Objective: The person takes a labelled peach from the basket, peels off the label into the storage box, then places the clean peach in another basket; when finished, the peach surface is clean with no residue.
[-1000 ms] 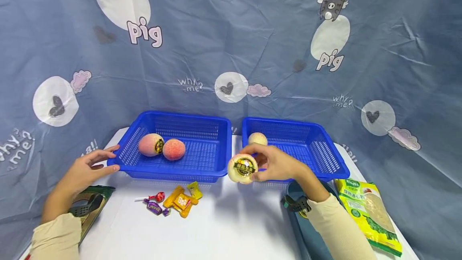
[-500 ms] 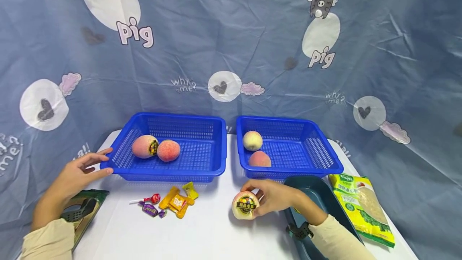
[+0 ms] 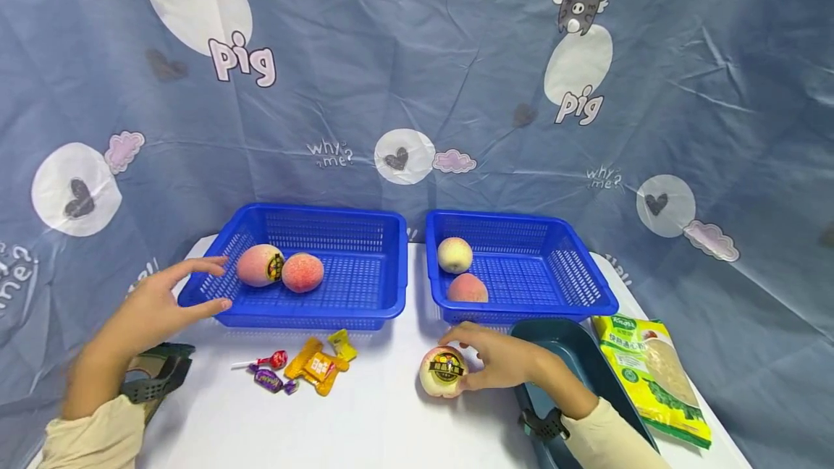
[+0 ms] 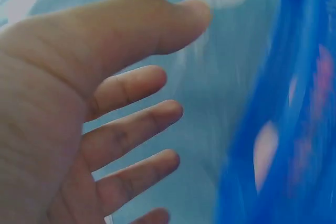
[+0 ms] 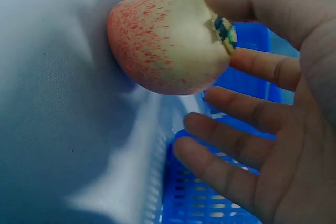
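A right hand (image 3: 498, 360) pinches a labelled peach (image 3: 444, 389) between thumb and forefinger, other fingers spread. The peach appears to rest on the white worktop (image 3: 365, 433), so the light hold probably stops it rolling. The left hand (image 3: 153, 310), fingers spread, holding nothing, hovers beside a blue basket (image 3: 326, 311) whose walls contain two pinkish peaches (image 3: 302, 273).

Cream peach (image 5: 163, 35) flecked red, black-and-gold sticker (image 3: 447, 367), blue latticed baskets (image 3: 306, 314), white worktop (image 3: 339, 433), teal tray (image 3: 576, 346), yellow-green packet (image 3: 651, 378), purple sweet (image 3: 268, 380), red lollipop (image 3: 278, 360), blue-grey curtain (image 3: 365, 35) with white ovals (image 3: 418, 150), pink clouds (image 3: 455, 161)
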{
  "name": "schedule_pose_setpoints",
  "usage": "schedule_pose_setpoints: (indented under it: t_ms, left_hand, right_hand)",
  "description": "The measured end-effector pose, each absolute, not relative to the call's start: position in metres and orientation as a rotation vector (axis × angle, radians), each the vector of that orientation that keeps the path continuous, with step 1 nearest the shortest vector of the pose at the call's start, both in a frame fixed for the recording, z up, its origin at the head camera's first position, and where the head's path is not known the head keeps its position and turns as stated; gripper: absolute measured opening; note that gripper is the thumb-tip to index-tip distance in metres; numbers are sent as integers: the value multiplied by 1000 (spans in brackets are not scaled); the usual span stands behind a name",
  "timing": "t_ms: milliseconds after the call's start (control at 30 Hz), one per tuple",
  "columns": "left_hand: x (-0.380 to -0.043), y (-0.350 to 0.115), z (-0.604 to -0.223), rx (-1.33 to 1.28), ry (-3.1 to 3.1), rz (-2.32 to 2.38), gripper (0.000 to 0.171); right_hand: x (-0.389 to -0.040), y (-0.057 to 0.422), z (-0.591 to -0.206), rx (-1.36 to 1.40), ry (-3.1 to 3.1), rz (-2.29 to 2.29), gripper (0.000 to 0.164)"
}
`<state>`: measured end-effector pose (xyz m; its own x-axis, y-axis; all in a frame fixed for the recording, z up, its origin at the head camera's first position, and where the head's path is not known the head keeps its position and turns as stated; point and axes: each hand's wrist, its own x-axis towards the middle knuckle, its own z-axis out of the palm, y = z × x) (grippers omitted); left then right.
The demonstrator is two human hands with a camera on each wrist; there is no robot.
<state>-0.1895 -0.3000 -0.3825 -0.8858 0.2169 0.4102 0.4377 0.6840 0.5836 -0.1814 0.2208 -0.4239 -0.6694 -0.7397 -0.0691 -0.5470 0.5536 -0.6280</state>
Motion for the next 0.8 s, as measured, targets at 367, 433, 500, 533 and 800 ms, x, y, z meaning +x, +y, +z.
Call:
schedule_pose_setpoints:
  t_ms: [367, 433, 500, 533, 800]
  left_hand:
    - [-145, -83, -425, -1073, -2670, -1048, 76]
    - [-149, -62, -445, -1080, -2717, -1089, 85]
    - [-156, -48, -461, -1124, -2720, -1147, 90]
    - [-160, -43, -468, -1151, -2712, -1187, 89]
    - [-179, -25, -495, -1244, -2618, -1530, 73]
  right_hand:
    - [-179, 216, -417, -1118, 2619, -801, 12]
    - [-180, 213, -417, -1114, 2640, -783, 11]
    - [-179, 212, -418, -1104, 2654, -775, 11]
    - [-179, 211, -418, -1098, 2656, -778, 11]
    - [-179, 211, -418, -976, 2653, -901, 11]
